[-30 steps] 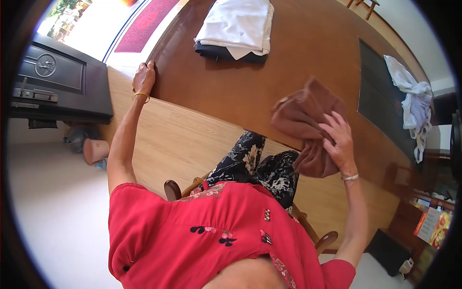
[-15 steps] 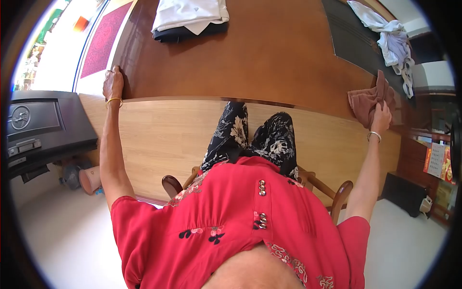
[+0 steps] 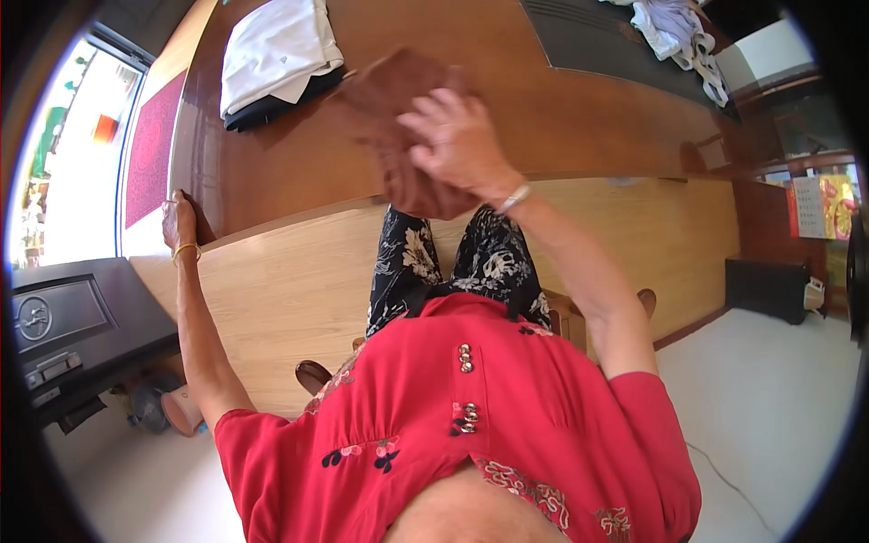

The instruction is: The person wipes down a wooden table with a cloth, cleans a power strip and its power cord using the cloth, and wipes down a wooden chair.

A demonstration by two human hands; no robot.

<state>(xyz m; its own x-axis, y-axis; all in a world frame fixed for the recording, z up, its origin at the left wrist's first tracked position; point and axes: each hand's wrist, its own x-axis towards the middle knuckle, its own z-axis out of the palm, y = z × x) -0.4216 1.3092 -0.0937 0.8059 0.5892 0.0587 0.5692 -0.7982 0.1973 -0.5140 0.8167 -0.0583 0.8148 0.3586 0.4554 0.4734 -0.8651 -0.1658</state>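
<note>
A brown cloth (image 3: 398, 167) is bunched under and around my right hand (image 3: 450, 140), above the front edge of the wooden table (image 3: 434, 36). Part of the cloth hangs past that edge over my lap, and it is blurred by motion. My right fingers lie bent over the cloth, a silver bangle at the wrist. Far to the left, my left hand (image 3: 179, 222) is curled at the table's left corner, with a yellow bangle below it; its fingertips are partly hidden. Folded white clothing (image 3: 276, 54) rests on dark folded clothing (image 3: 281, 104) on the table.
A dark mat (image 3: 606, 50) covers the table's right part, with crumpled light garments (image 3: 674, 41) on it. Along the left stands a red patterned panel (image 3: 152, 163). A black cabinet (image 3: 86, 317) and a pink bin (image 3: 184, 409) are at lower left. A wooden chair arm (image 3: 312, 376) flanks me.
My right hand has swept the brown cloth from the table's far right end leftward to the middle front. The view has turned right; my left hand stays at the left corner.
</note>
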